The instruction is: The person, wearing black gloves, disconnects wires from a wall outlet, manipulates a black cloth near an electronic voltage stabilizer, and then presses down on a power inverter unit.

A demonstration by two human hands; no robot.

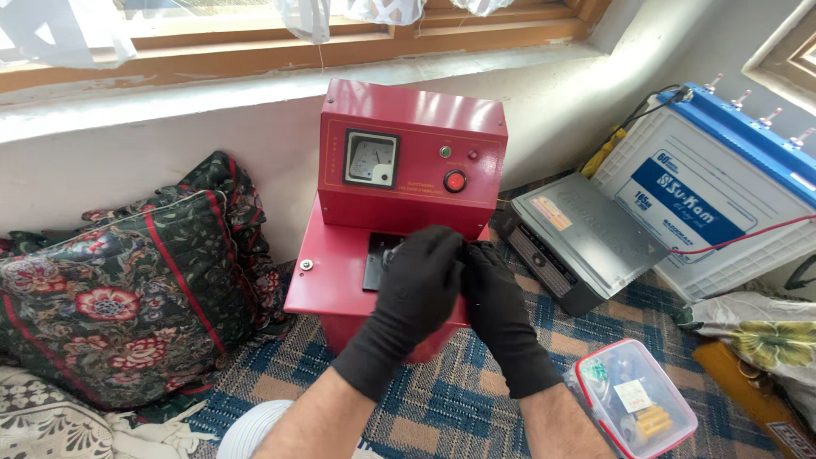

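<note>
A red metal machine [408,161] stands on the floor below a window, with a square dial gauge [371,159], a small green lamp and a round red button [455,181] on its front. Both my hands wear black gloves and meet over a black plate [376,257] on the machine's red base shelf. My left hand [418,285] covers the plate's right part with fingers curled. My right hand [491,293] is pressed against it from the right. Whatever lies under the fingers is hidden.
A floral cushion [127,289] leans at the left. A grey box unit [578,242] and a white battery with a blue top [714,183] sit at the right, with cables. A clear red-rimmed container [633,399] lies at lower right on the checked blue rug.
</note>
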